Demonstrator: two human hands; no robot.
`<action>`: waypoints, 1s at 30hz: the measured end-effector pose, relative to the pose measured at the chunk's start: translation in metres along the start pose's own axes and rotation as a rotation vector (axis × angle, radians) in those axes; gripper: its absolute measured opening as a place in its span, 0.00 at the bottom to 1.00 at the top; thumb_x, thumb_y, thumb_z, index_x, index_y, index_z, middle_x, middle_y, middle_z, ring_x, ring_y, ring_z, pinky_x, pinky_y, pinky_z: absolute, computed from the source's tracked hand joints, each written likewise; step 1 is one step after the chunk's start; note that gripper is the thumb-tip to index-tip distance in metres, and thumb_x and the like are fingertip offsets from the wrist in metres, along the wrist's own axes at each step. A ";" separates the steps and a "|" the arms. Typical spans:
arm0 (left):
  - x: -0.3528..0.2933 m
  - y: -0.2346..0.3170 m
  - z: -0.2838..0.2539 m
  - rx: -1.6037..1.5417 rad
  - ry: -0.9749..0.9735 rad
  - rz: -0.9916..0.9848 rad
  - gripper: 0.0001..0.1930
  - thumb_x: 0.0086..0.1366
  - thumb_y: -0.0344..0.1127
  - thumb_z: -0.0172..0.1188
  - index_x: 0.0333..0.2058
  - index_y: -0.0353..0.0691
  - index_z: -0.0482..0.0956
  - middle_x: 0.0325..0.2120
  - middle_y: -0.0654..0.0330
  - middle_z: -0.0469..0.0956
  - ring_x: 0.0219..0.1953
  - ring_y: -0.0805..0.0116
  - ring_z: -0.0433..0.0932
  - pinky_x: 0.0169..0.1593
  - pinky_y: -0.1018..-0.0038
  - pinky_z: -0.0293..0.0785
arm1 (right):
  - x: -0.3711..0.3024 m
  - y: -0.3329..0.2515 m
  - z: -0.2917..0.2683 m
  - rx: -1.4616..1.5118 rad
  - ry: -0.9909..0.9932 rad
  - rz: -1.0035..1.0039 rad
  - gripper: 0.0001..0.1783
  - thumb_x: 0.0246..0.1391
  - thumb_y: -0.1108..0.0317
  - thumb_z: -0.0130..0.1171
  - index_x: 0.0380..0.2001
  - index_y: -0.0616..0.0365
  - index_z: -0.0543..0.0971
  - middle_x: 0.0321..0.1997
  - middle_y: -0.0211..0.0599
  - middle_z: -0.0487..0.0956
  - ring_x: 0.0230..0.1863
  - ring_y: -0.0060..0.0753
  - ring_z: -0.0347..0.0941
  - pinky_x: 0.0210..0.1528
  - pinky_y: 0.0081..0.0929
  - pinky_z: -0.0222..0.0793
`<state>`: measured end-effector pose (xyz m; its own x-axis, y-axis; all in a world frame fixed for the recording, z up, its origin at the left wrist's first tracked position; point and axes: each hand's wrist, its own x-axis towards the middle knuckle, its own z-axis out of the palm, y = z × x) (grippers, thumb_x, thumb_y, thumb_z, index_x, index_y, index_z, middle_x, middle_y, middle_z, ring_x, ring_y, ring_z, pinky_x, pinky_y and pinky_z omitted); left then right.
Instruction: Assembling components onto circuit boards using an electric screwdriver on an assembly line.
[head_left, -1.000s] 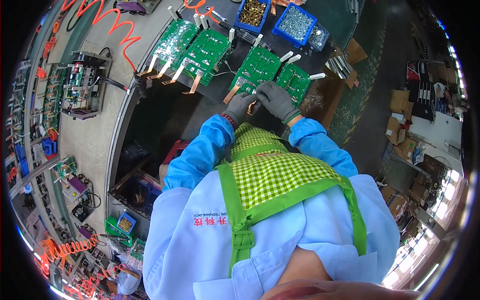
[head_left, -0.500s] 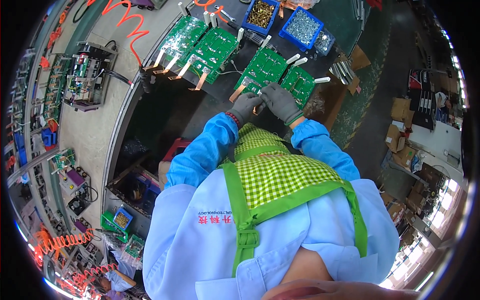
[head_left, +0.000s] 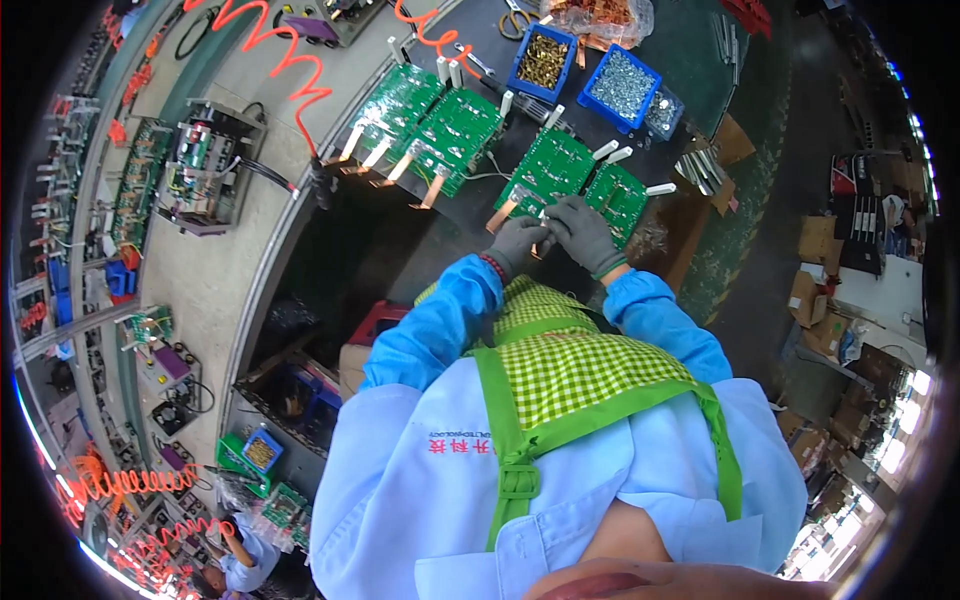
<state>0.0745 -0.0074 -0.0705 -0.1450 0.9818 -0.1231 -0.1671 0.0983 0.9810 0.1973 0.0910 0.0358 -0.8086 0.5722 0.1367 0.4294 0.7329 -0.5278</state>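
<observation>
My left hand [head_left: 517,246] and my right hand [head_left: 585,235], in grey gloves, meet at the near edge of two green circuit boards. Both have their fingers closed. A small shiny bit shows by the right fingertips, too small to name; what the left fingers hold is hidden. Under the hands, the end of a copper strip [head_left: 538,252] peeks out. One board [head_left: 552,168] lies just beyond the left hand, with another copper strip [head_left: 503,215] sticking out of its near corner. The other board [head_left: 614,203] lies beside the right hand. White upright posts stand along their far edges.
Two more green boards [head_left: 455,130] with copper strips lie to the left. Beyond are a blue bin of brass-coloured parts [head_left: 541,63], a blue bin of silver parts [head_left: 621,88], scissors [head_left: 517,22] and a wrench [head_left: 476,60]. An orange coiled hose [head_left: 310,90] hangs at the left.
The whole view has shifted, so the bench and hands appear farther right and lower. Both hands remain at the same near edge of the boards, with fingers closed.
</observation>
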 end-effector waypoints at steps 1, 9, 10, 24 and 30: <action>-0.001 0.001 -0.003 0.014 -0.009 0.004 0.04 0.56 0.27 0.55 0.27 0.31 0.74 0.28 0.58 0.75 0.29 0.72 0.75 0.29 0.78 0.71 | 0.000 -0.001 0.005 0.004 0.016 0.002 0.09 0.49 0.60 0.56 0.34 0.48 0.77 0.41 0.36 0.73 0.38 0.43 0.74 0.37 0.35 0.72; -0.002 0.046 0.009 -0.550 0.146 -0.488 0.07 0.56 0.28 0.51 0.33 0.33 0.73 0.23 0.60 0.74 0.22 0.72 0.74 0.26 0.78 0.71 | 0.011 -0.013 -0.001 -0.119 -0.131 0.275 0.11 0.48 0.57 0.58 0.31 0.50 0.76 0.41 0.37 0.73 0.37 0.44 0.73 0.35 0.38 0.71; -0.005 0.049 0.006 -0.510 0.130 -0.487 0.07 0.56 0.28 0.51 0.33 0.33 0.73 0.23 0.60 0.74 0.22 0.72 0.74 0.26 0.78 0.71 | 0.011 -0.016 -0.002 -0.086 -0.161 0.357 0.12 0.48 0.56 0.58 0.32 0.49 0.76 0.41 0.36 0.72 0.37 0.44 0.73 0.36 0.38 0.71; -0.009 0.025 0.001 0.025 -0.026 -0.071 0.04 0.56 0.24 0.51 0.30 0.34 0.74 0.27 0.61 0.75 0.28 0.71 0.75 0.29 0.79 0.72 | 0.011 -0.002 -0.003 -0.042 -0.180 0.263 0.15 0.48 0.54 0.58 0.35 0.50 0.76 0.42 0.40 0.70 0.41 0.47 0.71 0.39 0.41 0.70; -0.003 0.052 0.003 -0.452 0.051 -0.503 0.06 0.57 0.28 0.52 0.32 0.31 0.72 0.24 0.58 0.73 0.22 0.74 0.73 0.26 0.80 0.70 | -0.007 0.006 -0.009 0.064 -0.066 -0.030 0.18 0.47 0.55 0.60 0.36 0.56 0.74 0.54 0.41 0.66 0.45 0.45 0.71 0.42 0.37 0.70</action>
<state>0.0688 -0.0046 -0.0192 0.0129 0.8245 -0.5657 -0.6163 0.4521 0.6448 0.2092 0.0951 0.0391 -0.8463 0.5235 0.0985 0.3798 0.7228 -0.5773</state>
